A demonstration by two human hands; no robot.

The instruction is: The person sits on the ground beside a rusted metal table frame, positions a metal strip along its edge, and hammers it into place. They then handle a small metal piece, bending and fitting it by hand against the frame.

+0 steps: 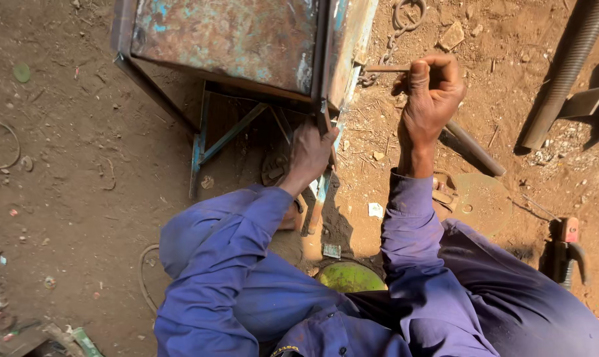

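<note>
Rod [385, 67], thin and rusty, sits in your right hand [430, 99] beside the box's right edge, pointing left toward it. Nearest you, both blue sleeves [246, 264] reach forward over the dirt ground [68, 165]. Your left hand [309, 153] is lower, wrist bent, its grip wrapped around a thin metal bar [326, 125] at the box's bottom corner. Your right arm stretches further out, fist curled tight, thumb on top, grip closed on the rod. Beyond stands the rusty metal box [233, 36] with blue paint patches, on its angled frame [207, 132]. A chain [398, 26] lies past the rod.
</note>
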